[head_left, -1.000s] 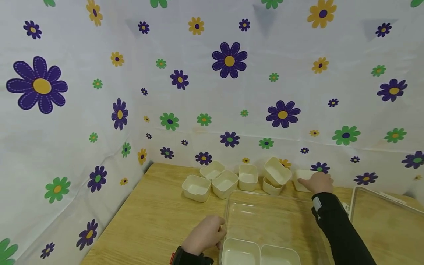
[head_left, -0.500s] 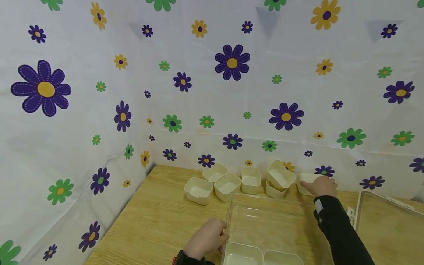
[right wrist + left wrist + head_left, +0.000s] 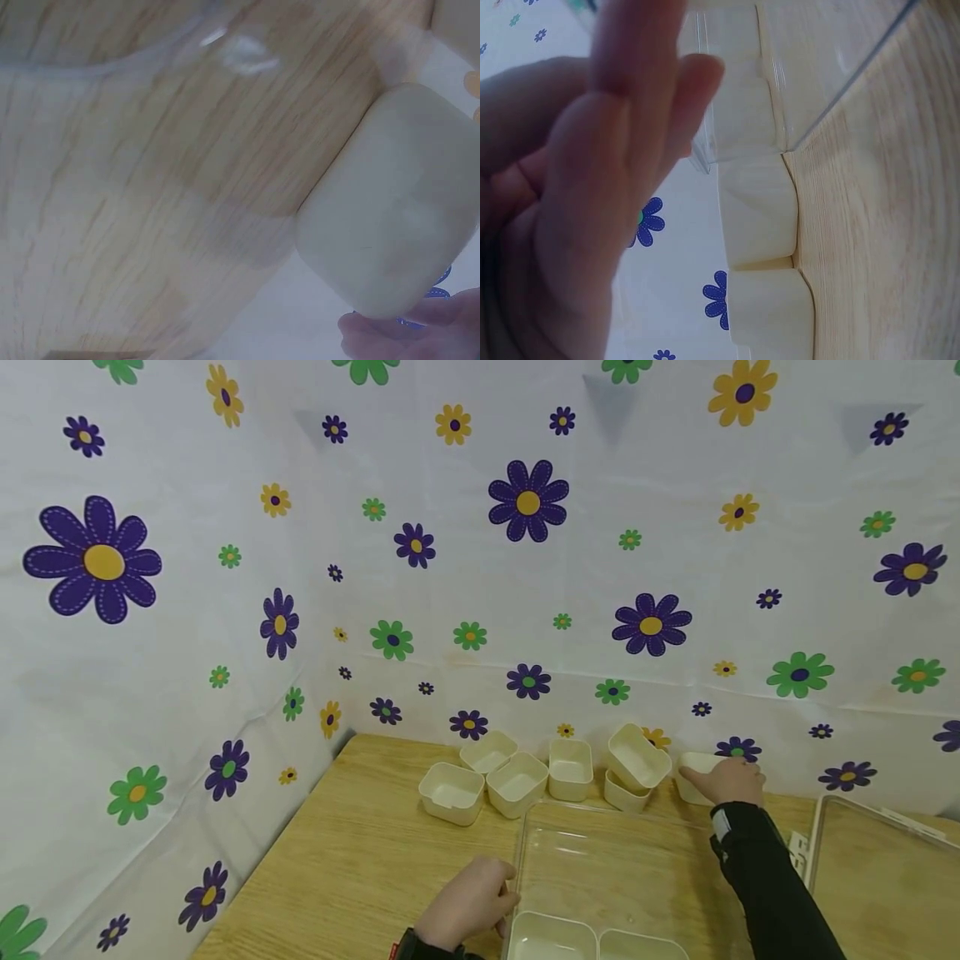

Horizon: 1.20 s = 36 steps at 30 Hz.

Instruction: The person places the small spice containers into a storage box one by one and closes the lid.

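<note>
Viewpoint shifted slightly: right fingers (image 3: pixel 750 769) pinch a cream box (image 3: pixel 390 202), left fingers (image 3: pixel 498 870) a clear tray (image 3: pixel 592 868), red tag (image 3: pixel 394 951) illegible.

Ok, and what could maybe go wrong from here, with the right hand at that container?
Perhaps two things. The tilted container appears to rest on a lower container, just left of the container that the right hand holds; a sideways knock might topple it. Also, the clear box lies nearer the person, so the held container could catch its rim if brought back.
</note>
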### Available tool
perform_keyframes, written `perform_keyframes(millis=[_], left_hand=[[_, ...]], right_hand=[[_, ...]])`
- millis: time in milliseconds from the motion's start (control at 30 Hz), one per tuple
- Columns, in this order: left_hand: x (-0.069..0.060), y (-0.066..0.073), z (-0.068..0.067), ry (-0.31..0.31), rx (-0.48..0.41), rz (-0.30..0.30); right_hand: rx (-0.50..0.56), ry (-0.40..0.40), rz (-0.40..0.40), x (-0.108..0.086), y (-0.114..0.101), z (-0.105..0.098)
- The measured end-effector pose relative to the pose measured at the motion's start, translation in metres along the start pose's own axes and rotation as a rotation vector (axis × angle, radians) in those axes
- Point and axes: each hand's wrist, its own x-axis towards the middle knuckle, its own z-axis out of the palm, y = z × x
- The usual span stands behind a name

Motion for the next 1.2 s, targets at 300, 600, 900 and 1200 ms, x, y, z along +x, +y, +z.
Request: perform_keyframes(millis=[300, 600, 900, 1200], left_hand=[[-0.0002, -0.0006, 0.0006, 0.011, -0.011, 0.006], [-0.0007, -0.0006, 0.0004, 0.022, -0.001, 0.009], [-0.0018, 0.0010, 0.0008, 0.026, 0.010, 0.009], [-0.0019, 0.0006, 0.0007, 0.026, 0.016, 0.006]], right_hand=[[0.052, -0.020, 0.042, 0.0038, -0.0013, 0.0017], [0.089, -0.041, 0.094, 0.0080, -0.0026, 0.0032], [0.097, -0.055, 0.118, 0.0074, -0.0031, 0.0023], [0.117, -0.039, 0.109, 0.0093, 0.0001, 0.0060]])
